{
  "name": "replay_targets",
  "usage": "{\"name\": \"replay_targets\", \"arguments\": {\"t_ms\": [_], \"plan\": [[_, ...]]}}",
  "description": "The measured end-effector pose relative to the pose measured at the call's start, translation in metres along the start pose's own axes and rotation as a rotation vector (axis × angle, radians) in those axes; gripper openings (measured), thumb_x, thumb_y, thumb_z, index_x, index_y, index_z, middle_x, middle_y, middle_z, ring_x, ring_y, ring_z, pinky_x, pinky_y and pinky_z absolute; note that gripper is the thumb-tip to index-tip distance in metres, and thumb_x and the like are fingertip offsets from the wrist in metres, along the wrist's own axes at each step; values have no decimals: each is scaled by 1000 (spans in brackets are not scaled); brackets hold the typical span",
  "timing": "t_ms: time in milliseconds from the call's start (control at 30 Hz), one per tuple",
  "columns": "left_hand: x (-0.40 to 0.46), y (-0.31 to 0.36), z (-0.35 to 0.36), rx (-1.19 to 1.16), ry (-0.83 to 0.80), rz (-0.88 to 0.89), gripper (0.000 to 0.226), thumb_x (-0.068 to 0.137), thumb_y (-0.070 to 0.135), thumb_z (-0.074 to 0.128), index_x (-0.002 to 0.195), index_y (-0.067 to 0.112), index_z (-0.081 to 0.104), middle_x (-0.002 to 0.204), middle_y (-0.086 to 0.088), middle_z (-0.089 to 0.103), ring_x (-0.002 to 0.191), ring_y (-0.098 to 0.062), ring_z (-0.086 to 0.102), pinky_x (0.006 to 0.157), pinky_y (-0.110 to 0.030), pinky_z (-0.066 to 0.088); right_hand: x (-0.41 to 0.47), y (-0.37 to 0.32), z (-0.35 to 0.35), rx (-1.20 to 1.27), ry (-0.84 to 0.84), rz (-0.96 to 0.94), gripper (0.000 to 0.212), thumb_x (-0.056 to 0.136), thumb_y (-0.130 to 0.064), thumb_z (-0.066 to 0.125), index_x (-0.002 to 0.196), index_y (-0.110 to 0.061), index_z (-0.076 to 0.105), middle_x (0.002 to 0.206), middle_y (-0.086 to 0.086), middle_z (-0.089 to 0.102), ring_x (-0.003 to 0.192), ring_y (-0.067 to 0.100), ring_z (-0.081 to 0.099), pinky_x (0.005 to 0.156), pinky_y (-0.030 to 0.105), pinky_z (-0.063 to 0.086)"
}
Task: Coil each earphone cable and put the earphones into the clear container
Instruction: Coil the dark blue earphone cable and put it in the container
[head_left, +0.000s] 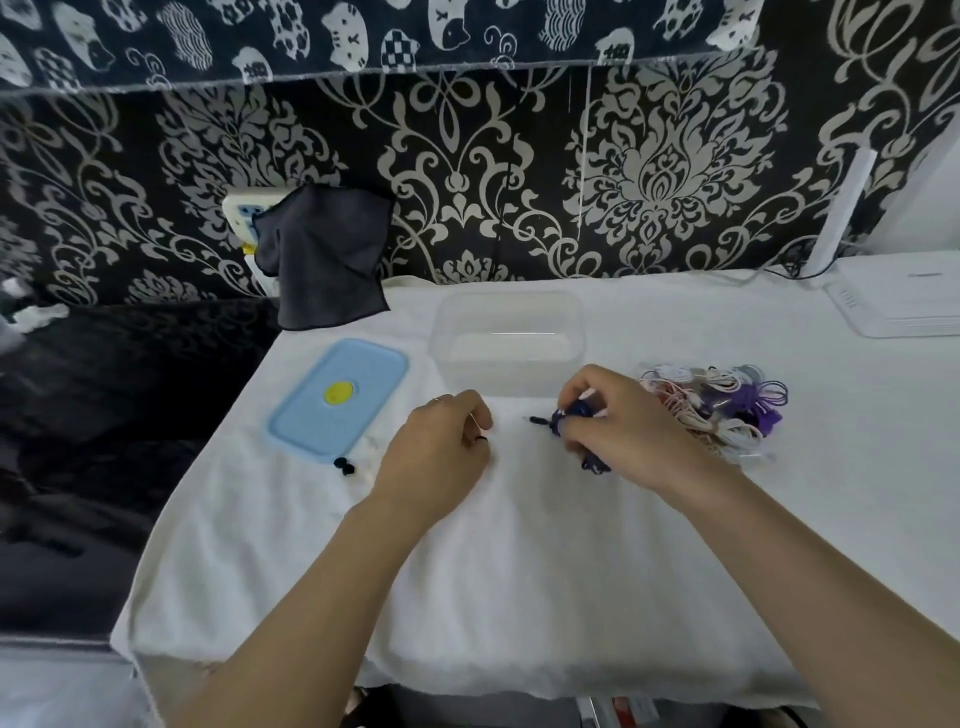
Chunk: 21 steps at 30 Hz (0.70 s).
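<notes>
My right hand (618, 421) grips a dark blue earphone cable (569, 415) bunched between its fingers, its plug end sticking out to the left and a loop hanging below the palm. My left hand (441, 441) hovers a little to the left with fingers curled; a small dark bit shows at its fingertips, too small to make out. The clear container (506, 338) stands open just behind both hands and looks empty. A pile of tangled earphones (717, 410), white, pink and purple, lies right of my right hand.
A light blue lid (337, 397) with a yellow spot lies left of the container. Two small black ear tips (344, 466) sit near its front edge. A dark cloth (327, 254) hangs at the back left; a white box (904, 296) sits at the back right.
</notes>
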<state>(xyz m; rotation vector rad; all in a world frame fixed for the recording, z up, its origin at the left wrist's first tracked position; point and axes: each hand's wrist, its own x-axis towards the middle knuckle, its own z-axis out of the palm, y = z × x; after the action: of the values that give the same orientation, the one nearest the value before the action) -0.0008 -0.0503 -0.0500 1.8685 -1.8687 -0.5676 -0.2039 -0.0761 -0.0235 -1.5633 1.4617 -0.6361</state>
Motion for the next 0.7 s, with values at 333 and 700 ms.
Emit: {"name": "replay_targets", "arguments": {"t_ms": [333, 700], "plan": [[3, 6, -1, -51, -66, 3, 19, 87, 6, 62, 87, 24, 69, 96, 2, 63, 82, -13, 64, 75, -18, 48, 17, 6, 8, -204, -189, 73, 18, 83, -8, 59, 94, -20, 52, 75, 7, 74, 66, 27, 74, 60, 42, 58], [8, 13, 3, -67, -124, -12, 14, 86, 11, 65, 90, 24, 70, 92, 4, 68, 83, -10, 64, 64, -8, 44, 17, 7, 9, -153, -273, 82, 25, 98, -23, 54, 122, -22, 47, 97, 0, 70, 48, 18, 68, 50, 26, 50]]}}
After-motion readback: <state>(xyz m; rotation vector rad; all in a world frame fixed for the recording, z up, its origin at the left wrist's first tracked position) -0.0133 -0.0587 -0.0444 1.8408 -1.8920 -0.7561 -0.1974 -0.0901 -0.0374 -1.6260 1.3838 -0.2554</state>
